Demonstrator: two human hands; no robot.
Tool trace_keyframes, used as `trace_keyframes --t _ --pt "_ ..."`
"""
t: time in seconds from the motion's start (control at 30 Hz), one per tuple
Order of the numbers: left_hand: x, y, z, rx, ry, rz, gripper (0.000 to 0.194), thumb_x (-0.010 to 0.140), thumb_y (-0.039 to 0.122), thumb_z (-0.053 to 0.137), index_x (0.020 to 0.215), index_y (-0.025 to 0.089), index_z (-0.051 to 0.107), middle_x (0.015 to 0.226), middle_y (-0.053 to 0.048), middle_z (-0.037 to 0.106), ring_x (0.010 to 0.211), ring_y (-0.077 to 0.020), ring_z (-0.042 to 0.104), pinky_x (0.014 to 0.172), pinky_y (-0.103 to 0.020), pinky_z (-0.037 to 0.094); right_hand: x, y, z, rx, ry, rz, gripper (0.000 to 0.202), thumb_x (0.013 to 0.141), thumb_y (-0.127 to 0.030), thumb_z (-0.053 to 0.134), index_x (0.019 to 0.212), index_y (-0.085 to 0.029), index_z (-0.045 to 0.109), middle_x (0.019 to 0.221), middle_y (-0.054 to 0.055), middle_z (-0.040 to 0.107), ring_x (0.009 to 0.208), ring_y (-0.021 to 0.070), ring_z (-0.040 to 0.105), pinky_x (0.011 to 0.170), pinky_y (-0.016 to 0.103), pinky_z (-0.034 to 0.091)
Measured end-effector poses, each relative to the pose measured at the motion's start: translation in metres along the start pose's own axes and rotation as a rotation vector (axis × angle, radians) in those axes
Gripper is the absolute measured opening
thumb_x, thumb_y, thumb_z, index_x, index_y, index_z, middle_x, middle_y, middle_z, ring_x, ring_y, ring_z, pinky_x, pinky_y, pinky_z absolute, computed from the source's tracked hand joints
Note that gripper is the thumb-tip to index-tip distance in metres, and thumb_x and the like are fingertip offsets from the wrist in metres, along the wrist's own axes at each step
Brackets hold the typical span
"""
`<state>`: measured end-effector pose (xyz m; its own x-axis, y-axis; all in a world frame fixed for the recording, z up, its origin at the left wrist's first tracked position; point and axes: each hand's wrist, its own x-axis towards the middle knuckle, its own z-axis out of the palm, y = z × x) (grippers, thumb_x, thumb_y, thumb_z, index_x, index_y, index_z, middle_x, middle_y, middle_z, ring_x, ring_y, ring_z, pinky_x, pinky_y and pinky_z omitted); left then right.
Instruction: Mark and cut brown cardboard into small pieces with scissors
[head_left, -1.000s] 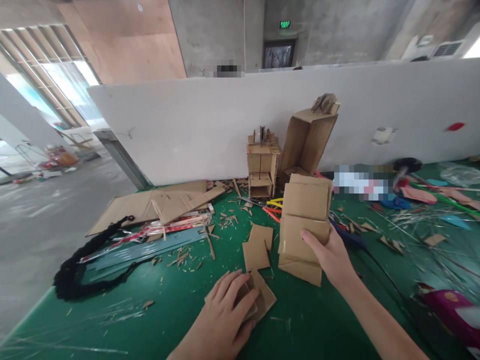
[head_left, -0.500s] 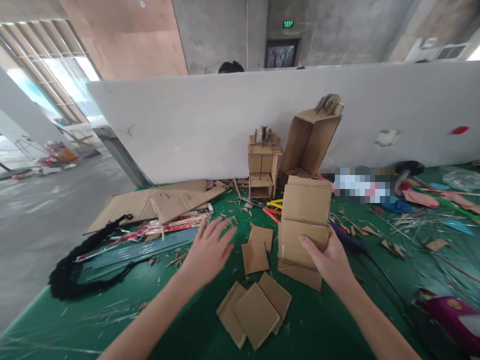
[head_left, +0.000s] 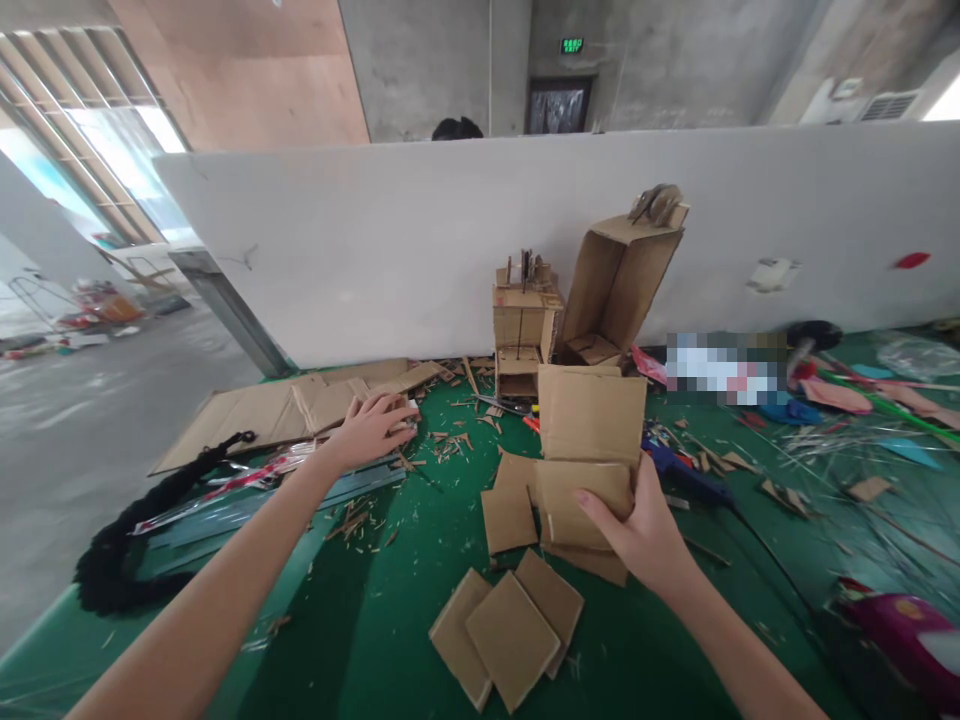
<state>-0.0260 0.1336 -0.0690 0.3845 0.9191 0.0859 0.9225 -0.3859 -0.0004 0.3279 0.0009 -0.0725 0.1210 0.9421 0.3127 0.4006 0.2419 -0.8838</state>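
Observation:
My right hand [head_left: 641, 515] grips folded brown cardboard pieces [head_left: 592, 415], thumb on the front and fingers behind. My left hand [head_left: 373, 430] reaches palm down over the right end of a pile of red-and-white packaged strips [head_left: 262, 465], its fingers bent and a little apart. Whether the fingertips touch anything there is hidden. Several square cardboard pieces [head_left: 514, 640] lie overlapping on the green table in front of me, and smaller cardboard pieces [head_left: 508, 518] lie left of my right hand.
A small cardboard structure [head_left: 525, 330] and a taller open cardboard box [head_left: 622, 285] stand against the white partition [head_left: 360, 250]. A blue corded tool [head_left: 694, 478], scissors [head_left: 502, 403], black fuzzy cord [head_left: 112, 560], flat cardboard [head_left: 240, 410] and scraps lie about. A magenta object [head_left: 900, 630] sits at right.
My left hand has moved left and away from me, to the packaged strips. My right hand has shifted slightly left and tilted the cardboard it holds.

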Motion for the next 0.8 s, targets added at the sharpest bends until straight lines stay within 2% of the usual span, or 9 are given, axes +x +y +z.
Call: trace_keyframes --t 0.1,0.27,0.33,0.4,0.47,0.53,0.6,0.7,0.8 --pt "0.001 -0.01 -0.003 -0.045 -0.017 -0.031 0.054 0.085 0.054 0.034 0.134 0.03 0.04 0.14 -0.009 0.04 0.13 -0.027 0.029 0.105 -0.054 0.012 0.0 -0.002 -0.001 0.018 0.021 0.025 0.06 0.073 -0.035 0.065 0.124 -0.021 0.037 0.119 0.011 0.054 0.112 0.0273 0.05 0.094 0.042 0.043" --pt "-0.004 -0.013 -0.017 -0.175 0.055 -0.065 0.054 0.082 0.054 0.04 0.124 0.021 0.051 0.135 -0.011 0.044 0.127 -0.0282 0.035 0.107 -0.049 0.018 0.004 -0.012 0.001 0.117 0.111 0.078 0.055 0.071 -0.037 0.068 0.117 -0.023 0.042 0.117 0.009 0.057 0.107 0.0265 0.054 0.089 0.038 0.047" --pt "-0.012 0.008 -0.028 -0.342 0.144 -0.037 0.054 0.082 0.051 0.042 0.124 0.018 0.05 0.133 -0.012 0.046 0.126 -0.027 0.036 0.107 -0.046 0.022 0.005 -0.02 0.005 0.194 0.096 0.142 0.052 0.072 -0.038 0.067 0.116 -0.024 0.043 0.115 0.008 0.058 0.104 0.0256 0.056 0.086 0.037 0.049" --pt "-0.026 0.046 -0.038 -0.665 0.188 -0.06 0.055 0.082 0.05 0.044 0.127 0.017 0.045 0.132 -0.013 0.048 0.124 -0.0259 0.04 0.104 -0.043 0.029 0.005 -0.03 0.014 0.294 0.009 0.213 0.05 0.073 -0.038 0.066 0.115 -0.025 0.043 0.115 0.007 0.06 0.103 0.0248 0.058 0.085 0.037 0.049" --pt "-0.043 0.093 -0.043 -1.126 0.039 -0.109 0.06 0.084 0.048 0.043 0.135 0.018 0.033 0.129 -0.013 0.051 0.117 -0.0243 0.049 0.096 -0.041 0.04 0.005 -0.041 0.025 0.409 -0.112 0.257 0.05 0.075 -0.037 0.065 0.117 -0.025 0.042 0.116 0.006 0.06 0.104 0.0243 0.058 0.086 0.038 0.049" --pt "-0.058 0.139 -0.043 -1.451 -0.162 -0.166 0.059 0.083 0.044 0.05 0.133 0.018 0.034 0.127 -0.014 0.052 0.11 -0.0244 0.055 0.091 -0.04 0.045 0.007 -0.049 0.038 0.497 -0.204 0.254 0.047 0.077 -0.036 0.062 0.117 -0.025 0.042 0.116 0.006 0.06 0.104 0.0237 0.058 0.087 0.039 0.048" --pt "-0.067 0.171 -0.038 -1.63 -0.182 -0.161 0.057 0.08 0.038 0.058 0.13 0.019 0.038 0.13 -0.014 0.05 0.114 -0.0251 0.052 0.094 -0.04 0.044 0.012 -0.052 0.05 0.504 -0.217 0.193 0.041 0.081 -0.037 0.058 0.117 -0.025 0.043 0.118 0.006 0.058 0.108 0.0219 0.056 0.092 0.038 0.045" --pt "-0.061 0.179 -0.028 -1.671 -0.036 -0.217 0.053 0.079 0.033 0.059 0.126 0.017 0.04 0.13 -0.013 0.051 0.116 -0.0244 0.05 0.097 -0.04 0.041 0.024 -0.045 0.061 0.363 -0.197 0.166 0.042 0.086 -0.043 0.046 0.123 -0.023 0.041 0.124 0.007 0.053 0.116 0.0205 0.049 0.101 0.038 0.036" --pt "-0.04 0.147 -0.023 -1.495 0.129 -0.317 0.051 0.077 0.033 0.059 0.121 0.014 0.042 0.126 -0.014 0.055 0.113 -0.0236 0.053 0.097 -0.039 0.041 0.029 -0.033 0.061 0.156 -0.193 0.21 0.057 0.088 -0.048 0.039 0.135 -0.019 0.029 0.124 0.011 0.046 0.112 0.0221 0.049 0.099 0.041 0.036"
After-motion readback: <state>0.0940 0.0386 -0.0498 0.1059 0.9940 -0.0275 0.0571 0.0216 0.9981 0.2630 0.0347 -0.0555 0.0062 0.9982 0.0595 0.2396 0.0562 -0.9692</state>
